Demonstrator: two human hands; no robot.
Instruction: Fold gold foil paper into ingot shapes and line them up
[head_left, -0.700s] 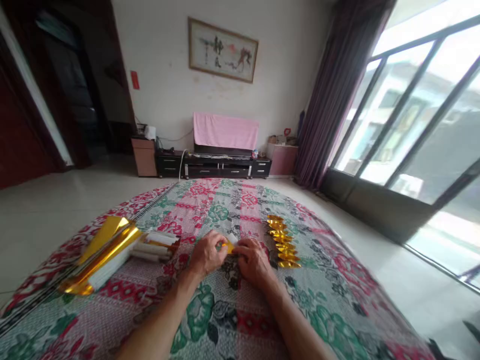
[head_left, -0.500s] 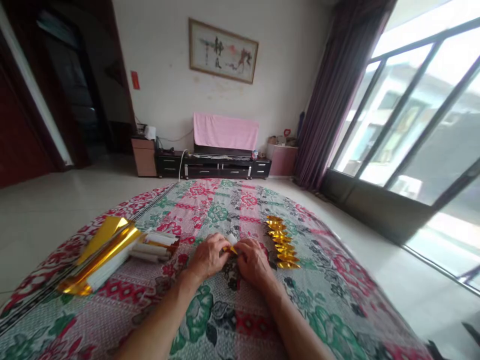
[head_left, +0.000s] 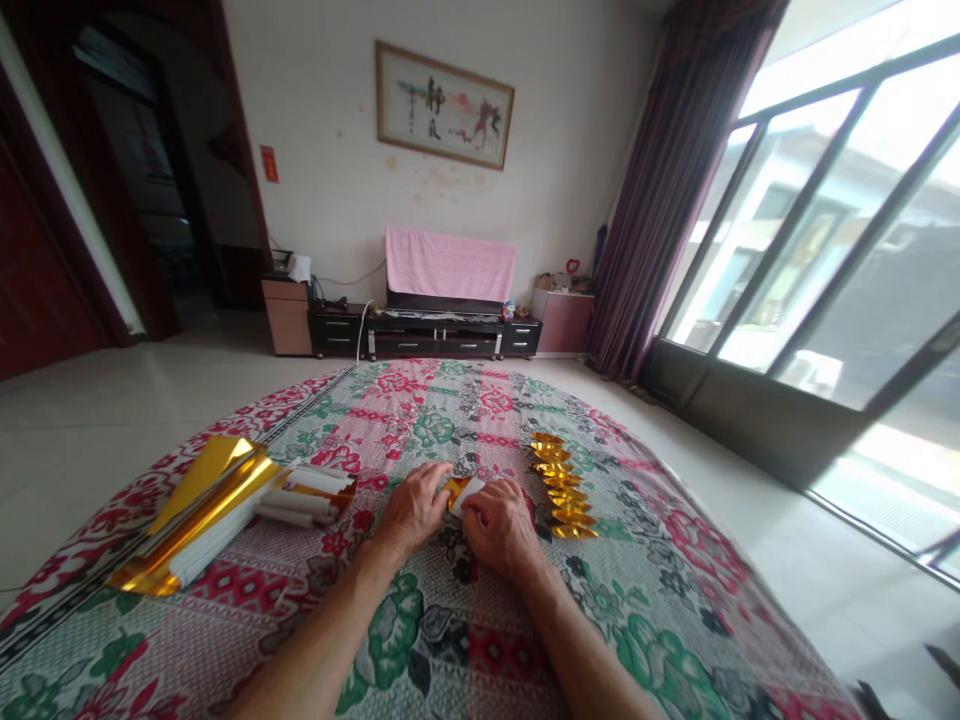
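Observation:
Between my hands is a small piece of gold foil paper [head_left: 456, 488], its white backing showing on a folded flap. My right hand [head_left: 501, 525] is closed, with thumb and curled fingers gripping the flap side. At the left end of the paper, my left hand [head_left: 411, 512] has its thumb and forefinger apart, the thumb tip beside the foil. Whether that thumb touches it I cannot tell. Right of my hands, several folded gold paper pieces [head_left: 564, 484] lie overlapping in a row, pointed at their ends.
A patterned cloth [head_left: 420, 640] covers the round table. On its left lie large gold foil sheets [head_left: 217, 515] with white backs, beside a stack of rolled white-and-gold papers [head_left: 306, 497]. Beyond the table stand a low black cabinet [head_left: 420, 345] and a pink cloth [head_left: 450, 262].
My left fingers have opened from a pinch on the paper. The paper now shows more gold and a white flap under my right hand. The row of folded pieces stays put.

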